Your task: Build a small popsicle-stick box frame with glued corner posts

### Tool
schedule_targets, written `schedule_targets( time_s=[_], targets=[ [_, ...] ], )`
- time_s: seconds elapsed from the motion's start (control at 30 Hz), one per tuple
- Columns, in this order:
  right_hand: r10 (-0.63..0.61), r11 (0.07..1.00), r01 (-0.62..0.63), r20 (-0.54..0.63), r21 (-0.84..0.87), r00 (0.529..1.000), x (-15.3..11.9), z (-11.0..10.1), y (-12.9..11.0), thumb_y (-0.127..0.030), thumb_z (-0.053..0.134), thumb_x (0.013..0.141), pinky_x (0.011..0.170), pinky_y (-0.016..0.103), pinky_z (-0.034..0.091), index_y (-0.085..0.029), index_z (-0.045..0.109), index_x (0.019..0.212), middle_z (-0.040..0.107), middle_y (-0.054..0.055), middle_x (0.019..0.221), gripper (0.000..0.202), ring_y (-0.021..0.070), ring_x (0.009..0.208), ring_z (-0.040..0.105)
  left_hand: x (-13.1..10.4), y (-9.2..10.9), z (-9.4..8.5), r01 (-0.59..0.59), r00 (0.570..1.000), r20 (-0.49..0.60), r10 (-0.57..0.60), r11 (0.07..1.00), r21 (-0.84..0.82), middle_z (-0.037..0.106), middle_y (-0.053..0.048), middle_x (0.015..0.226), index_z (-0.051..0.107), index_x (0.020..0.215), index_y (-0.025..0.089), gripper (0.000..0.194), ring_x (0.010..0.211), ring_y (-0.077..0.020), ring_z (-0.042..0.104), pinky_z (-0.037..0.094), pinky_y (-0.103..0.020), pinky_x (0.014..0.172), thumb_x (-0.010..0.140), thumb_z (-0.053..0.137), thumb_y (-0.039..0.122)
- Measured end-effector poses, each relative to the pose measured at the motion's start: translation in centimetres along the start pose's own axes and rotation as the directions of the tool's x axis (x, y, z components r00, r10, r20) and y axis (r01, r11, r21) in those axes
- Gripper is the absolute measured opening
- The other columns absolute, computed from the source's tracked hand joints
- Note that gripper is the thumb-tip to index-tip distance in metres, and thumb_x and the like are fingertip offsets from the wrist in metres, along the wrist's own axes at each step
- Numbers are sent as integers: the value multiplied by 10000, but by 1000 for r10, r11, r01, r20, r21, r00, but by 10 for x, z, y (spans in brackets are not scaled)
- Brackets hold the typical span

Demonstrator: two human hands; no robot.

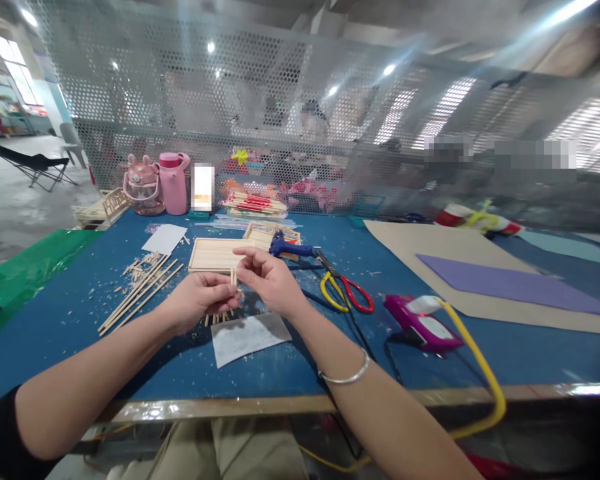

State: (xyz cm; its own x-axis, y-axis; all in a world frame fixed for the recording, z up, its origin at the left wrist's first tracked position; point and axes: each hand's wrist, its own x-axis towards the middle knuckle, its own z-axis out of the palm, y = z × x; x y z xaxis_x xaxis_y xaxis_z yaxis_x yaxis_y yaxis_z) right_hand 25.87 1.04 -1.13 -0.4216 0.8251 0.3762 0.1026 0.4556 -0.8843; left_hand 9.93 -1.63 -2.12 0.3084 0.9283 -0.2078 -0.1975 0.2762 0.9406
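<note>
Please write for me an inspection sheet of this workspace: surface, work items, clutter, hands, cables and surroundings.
Surface: blue tabletop, littered with pale scraps.
Work items: wooden tray; long sticks lying to its left.
Clutter: pale scraps heaped by the long sticks; red-and-yellow-handled tool at right.
Hands: left hand pinches short sticks; right hand close by, contact unclear.
Cables: yellow cable beside purple device, passing over the near edge.
Surroundings: perforated metal screen behind; pink bottle before it.

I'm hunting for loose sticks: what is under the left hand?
Short wooden sticks show just below the left hand, their near ends in view over the blue tabletop. The hand covers their far ends, so their full length and anything else there cannot be seen.
</note>
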Motion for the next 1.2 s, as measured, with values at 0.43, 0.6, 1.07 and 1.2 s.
schedule_targets(
  time_s=[0.43, 0.6, 1.07, 1.2],
  targets=[
    [-328, 779, 420, 267, -466, 906, -3, -6, -2, -376, 731, 653, 927, 392, 410, -224, 577, 1155, 591, 92, 1111, 546, 222, 1058, 536, -1, -3, -5, -57, 998, 43, 56, 998, 37, 570, 16, 497, 674, 580, 130, 257, 467, -57, 446, 377, -199, 511, 505, 792, 345],
    [-348, 763, 451, 293, -463, 891, -4, -5, -3, -393, 730, 649, 912, 392, 414, -213, 548, 1193, 623, 99, 1126, 601, 234, 1057, 551, -3, -1, -2, 7, 999, 32, -5, 998, -59, 621, -10, 574, 688, 596, 122, 288, 538, -75, 504, 403, -207, 566, 445, 827, 325],
    [-338, 758, 398, 211, -517, 917, -8, 7, -5, -289, 708, 692, 861, 306, 426, -166, 561, 1081, 661, 64, 1030, 434, 184, 938, 597, -7, 5, -6, -223, 975, 37, 220, 961, 163, 599, 15, 575, 686, 582, 136, 272, 581, -89, 483, 388, -233, 638, 540, 778, 389],
    [-324, 762, 392, 221, -515, 920, -8, 9, -3, -309, 704, 695, 859, 310, 427, -170, 562, 1087, 658, 68, 1050, 439, 192, 954, 595, -7, 5, -7, -258, 965, 23, 261, 934, 248, 621, 0, 598, 695, 614, 135, 296, 586, -105, 487, 389, -247, 634, 563, 747, 422]
  ],
)
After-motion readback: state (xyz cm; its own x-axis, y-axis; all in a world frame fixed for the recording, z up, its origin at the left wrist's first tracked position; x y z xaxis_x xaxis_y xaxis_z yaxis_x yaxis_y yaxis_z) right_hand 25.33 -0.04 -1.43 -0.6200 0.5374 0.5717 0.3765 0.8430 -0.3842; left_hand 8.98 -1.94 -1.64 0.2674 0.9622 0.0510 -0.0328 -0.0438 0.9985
